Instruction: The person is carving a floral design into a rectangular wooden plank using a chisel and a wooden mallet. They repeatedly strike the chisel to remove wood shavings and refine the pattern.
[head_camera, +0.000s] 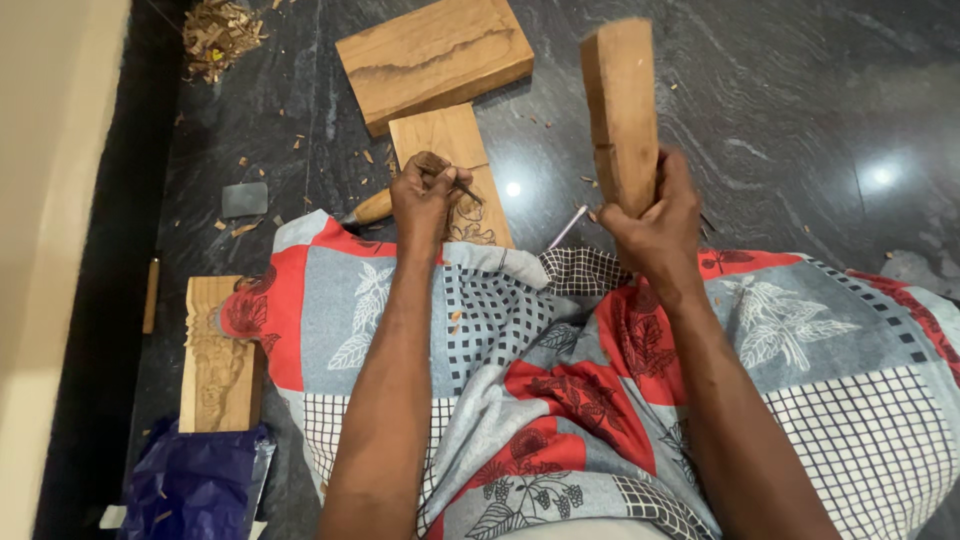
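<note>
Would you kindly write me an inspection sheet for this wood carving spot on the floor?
Surface: dark polished stone floor, with light glare.
Job's things: small carved panel with a drawn motif; thin chisel set on it; wooden mallet block raised upright.
Clutter: large plank, carved strip, wooden-handled tool, small grey stone, chip pile, blue plastic bag.
Grippers: left hand grips the chisel; right hand grips the mallet block.
Cables: nothing seen.
Surroundings: cream wall at left; patterned cloth over the lap.
</note>
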